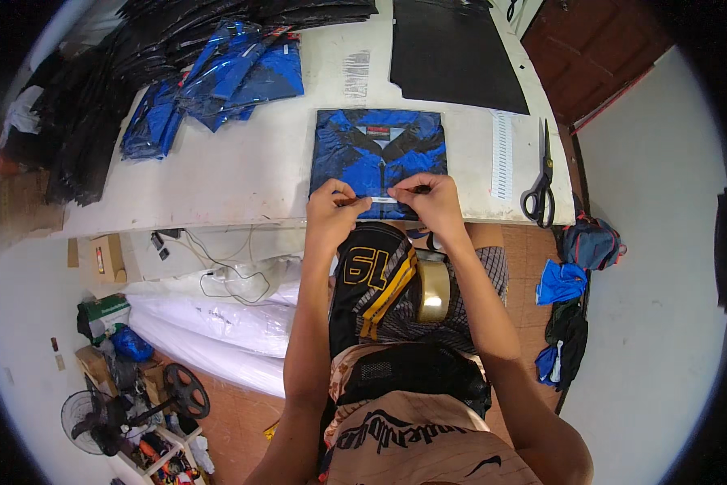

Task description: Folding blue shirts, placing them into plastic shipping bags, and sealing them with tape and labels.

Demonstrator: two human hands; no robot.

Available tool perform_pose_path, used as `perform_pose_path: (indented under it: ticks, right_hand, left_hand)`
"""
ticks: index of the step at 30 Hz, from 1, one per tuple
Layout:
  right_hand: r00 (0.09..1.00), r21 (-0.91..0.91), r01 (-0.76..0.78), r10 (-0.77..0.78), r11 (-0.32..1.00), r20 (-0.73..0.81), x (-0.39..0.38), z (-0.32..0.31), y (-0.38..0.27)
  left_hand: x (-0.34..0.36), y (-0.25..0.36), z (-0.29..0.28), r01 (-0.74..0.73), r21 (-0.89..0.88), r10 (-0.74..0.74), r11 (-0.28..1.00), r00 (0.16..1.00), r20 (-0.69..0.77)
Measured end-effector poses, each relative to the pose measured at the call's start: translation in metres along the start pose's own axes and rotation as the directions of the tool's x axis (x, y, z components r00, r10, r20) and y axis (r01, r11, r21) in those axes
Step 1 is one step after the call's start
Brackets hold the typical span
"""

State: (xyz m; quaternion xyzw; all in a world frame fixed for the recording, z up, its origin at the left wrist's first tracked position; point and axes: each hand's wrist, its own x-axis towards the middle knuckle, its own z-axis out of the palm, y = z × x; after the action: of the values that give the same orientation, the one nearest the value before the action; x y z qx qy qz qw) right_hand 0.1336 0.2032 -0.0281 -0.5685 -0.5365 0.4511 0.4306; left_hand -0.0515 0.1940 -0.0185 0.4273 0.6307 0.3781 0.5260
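Observation:
A folded blue and black shirt [380,158] in a clear plastic bag lies flat at the table's near edge, its collar pointing away from me. Over its lower part a small white label strip [382,200] is stretched between my hands. My left hand [331,212] pinches the strip's left end between thumb and finger. At the other end, my right hand [435,204] pinches it the same way. Whether the strip is pressed onto the bag or just above it, I cannot tell.
Black-handled scissors [539,190] lie at the right, beside a strip of white labels [502,153]. Black sheets [452,52] lie farther back. Bagged blue shirts [246,77] are piled at the left near black stacks [97,113]. A tape roll [434,295] rests on my lap.

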Motion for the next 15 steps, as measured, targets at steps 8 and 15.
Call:
perform_pose_path:
  ticks: [8,15]
  right_hand:
    - [1.0,0.021,0.026,-0.025,0.999,-0.01,0.0006,0.0011,0.0032]
    - [0.998,-0.019,0.053,-0.053,0.998,-0.022,0.001,0.0022,0.0061]
  left_hand:
    - [0.0028,0.0003,-0.0002,0.021,0.05,-0.02,0.999,1.0,-0.004]
    - [0.0035,-0.0016,0.0019,0.0,0.088,0.002,0.996,1.0,-0.022]
